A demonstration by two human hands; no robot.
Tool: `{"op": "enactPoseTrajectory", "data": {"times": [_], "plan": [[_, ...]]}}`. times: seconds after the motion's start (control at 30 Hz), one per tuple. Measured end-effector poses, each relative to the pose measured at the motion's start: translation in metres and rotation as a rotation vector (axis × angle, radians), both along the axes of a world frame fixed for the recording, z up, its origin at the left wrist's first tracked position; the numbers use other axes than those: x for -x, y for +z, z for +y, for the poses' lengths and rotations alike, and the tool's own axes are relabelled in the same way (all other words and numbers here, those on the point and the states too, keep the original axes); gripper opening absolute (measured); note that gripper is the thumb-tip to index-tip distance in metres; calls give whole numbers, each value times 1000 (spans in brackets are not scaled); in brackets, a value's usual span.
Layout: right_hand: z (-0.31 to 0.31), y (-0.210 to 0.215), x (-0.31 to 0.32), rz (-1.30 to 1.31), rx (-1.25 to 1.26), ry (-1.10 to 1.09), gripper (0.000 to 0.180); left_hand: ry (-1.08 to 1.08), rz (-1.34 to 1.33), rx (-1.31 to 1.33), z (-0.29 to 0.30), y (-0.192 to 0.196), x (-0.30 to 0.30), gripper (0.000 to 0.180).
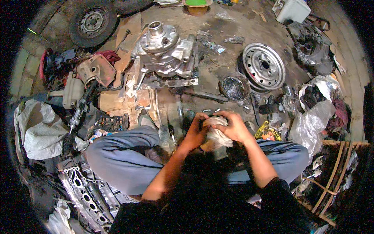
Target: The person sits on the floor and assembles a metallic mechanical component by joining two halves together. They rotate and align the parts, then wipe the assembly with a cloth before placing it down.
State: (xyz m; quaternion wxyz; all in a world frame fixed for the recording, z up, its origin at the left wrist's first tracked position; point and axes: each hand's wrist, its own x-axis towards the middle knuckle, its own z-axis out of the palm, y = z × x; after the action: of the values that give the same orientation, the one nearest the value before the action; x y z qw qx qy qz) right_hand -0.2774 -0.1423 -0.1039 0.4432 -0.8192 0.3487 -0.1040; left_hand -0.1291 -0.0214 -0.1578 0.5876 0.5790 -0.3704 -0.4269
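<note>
Down on the workshop floor (218,23), almost every patch is taken up, leaving bare room only in a strip of stained concrete toward the top centre. Largest is the silver gearbox housing (165,48), standing on a flat plate with its round neck pointing up and away from the person. Left of it a mounted tyre (92,22) lies near the top edge, and a bare steel wheel rim (264,66) leans at the right, with a dark round tub (233,87) just beside it. A cylinder head (87,193) stretches along the lower left edge, beside a grey cloth bundle (37,128).

Between the crossed knees, close to the body, sits the white rag (218,130), bunched into a rounded lump with no clear long axis; whatever it wraps is hidden. The left hand (196,130) is curled tightly against its left side, and the right hand (233,126) is cupped over its top and right, fingers bent round it. Both hands touch each other at the fingertips.
</note>
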Motion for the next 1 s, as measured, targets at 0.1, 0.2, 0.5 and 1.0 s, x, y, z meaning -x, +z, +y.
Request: {"op": "enactPoseTrajectory", "data": {"times": [0.1,0.2,0.5,1.0], "plan": [[1,-6,3,85,32,-31,47,-108,57,19,-4,4,-5,25],[2,-4,6,-10,45,-2,47,-197,201,-176,-1,18,-10,21],[1,-47,23,377,6,170,39,-112,249,-164,-3,6,-1,14],[-2,-9,16,-174,-70,217,78,18,345,-199,-24,-13,6,33]]}}
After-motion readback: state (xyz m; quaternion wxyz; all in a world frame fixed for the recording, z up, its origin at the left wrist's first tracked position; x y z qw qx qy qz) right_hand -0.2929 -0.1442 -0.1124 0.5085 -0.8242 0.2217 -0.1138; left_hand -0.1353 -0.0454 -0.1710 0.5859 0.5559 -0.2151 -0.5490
